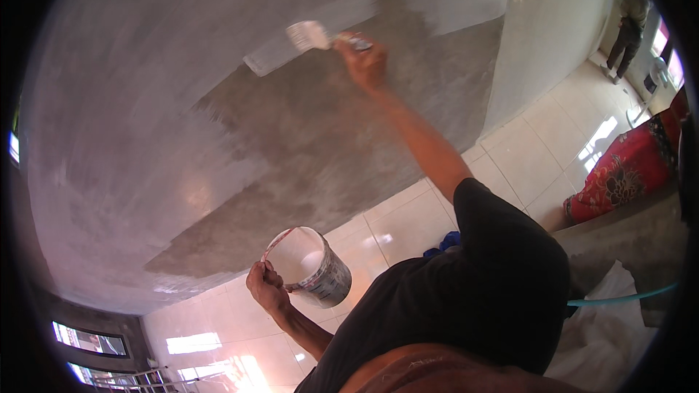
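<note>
My right hand is closed around the handle of a wide paintbrush, its bristles coated white and laid against the grey wall. A fresh pale stroke shows on the wall beside the bristles. Lower down, my left hand grips the handle of a paint bucket. White paint shows inside the tilted bucket, and its outer side is smeared. Pale coating covers the wall's upper and left parts, around a darker bare patch.
Glossy cream floor tiles run along the wall's foot. Red patterned cloth lies at the right, above white sheeting and a thin teal hose. Another person stands at the far right. A blue item is near my body.
</note>
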`<state>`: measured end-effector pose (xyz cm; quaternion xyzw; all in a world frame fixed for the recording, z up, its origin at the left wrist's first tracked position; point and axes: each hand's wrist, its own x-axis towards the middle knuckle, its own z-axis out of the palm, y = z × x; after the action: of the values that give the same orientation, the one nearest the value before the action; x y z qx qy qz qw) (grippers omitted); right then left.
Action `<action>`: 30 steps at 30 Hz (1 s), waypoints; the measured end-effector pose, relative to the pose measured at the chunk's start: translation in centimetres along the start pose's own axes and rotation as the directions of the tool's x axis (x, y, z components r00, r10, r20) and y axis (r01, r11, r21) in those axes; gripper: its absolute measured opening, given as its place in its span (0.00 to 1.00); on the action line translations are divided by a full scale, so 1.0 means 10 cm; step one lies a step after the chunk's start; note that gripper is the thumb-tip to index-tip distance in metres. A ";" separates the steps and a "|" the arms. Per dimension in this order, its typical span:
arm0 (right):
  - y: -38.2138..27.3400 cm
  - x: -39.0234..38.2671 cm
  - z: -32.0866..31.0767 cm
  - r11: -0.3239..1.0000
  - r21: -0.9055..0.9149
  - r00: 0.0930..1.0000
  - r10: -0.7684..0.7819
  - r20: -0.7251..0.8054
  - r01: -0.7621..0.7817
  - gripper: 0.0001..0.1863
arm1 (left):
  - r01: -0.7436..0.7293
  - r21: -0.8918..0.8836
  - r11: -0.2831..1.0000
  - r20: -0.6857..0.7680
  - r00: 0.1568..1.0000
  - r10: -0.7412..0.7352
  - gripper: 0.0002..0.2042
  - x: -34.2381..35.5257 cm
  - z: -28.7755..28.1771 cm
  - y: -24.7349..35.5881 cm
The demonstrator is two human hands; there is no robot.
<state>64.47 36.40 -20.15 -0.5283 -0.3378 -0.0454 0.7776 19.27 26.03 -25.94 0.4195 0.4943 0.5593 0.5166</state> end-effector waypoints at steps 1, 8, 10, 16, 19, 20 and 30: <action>0.16 0.20 -0.27 0.995 -0.046 0.992 -0.093 -0.085 0.089 0.13 | -0.006 0.005 1.000 -0.006 1.000 0.006 0.11 -0.02 0.02 0.02; 0.61 1.05 -1.76 0.960 -0.244 0.867 -0.237 -0.438 0.139 0.12 | -0.022 -0.083 0.996 0.069 0.997 0.028 0.11 -0.15 0.07 -0.03; 0.56 1.09 -1.87 0.921 -0.345 0.793 -0.343 -0.504 0.179 0.12 | -0.022 -0.085 0.996 0.041 0.999 0.026 0.11 -0.16 0.10 -0.04; 0.45 0.63 -0.84 0.798 -0.514 0.820 -0.502 -0.277 0.315 0.10 | -0.015 -0.083 0.996 0.036 0.999 0.018 0.12 -0.16 0.14 0.00; 0.12 -0.01 -0.09 0.803 -0.411 0.836 -0.527 -0.151 0.432 0.09 | 0.008 -0.062 0.998 0.057 0.998 -0.004 0.12 -0.12 0.00 -0.08; -0.03 -0.20 0.22 0.821 -0.360 0.838 -0.522 -0.161 0.443 0.09 | 0.014 -0.044 0.999 0.087 0.996 -0.011 0.12 -0.01 -0.12 -0.02; -0.57 -0.77 1.27 0.956 0.096 0.937 -0.290 0.193 0.276 0.11 | 0.002 -0.050 0.999 0.031 1.000 -0.001 0.12 -0.07 0.09 0.14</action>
<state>50.07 42.50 -17.37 -0.4494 -0.4899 -0.0905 0.7415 19.98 25.43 -24.39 0.4147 0.4725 0.5646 0.5348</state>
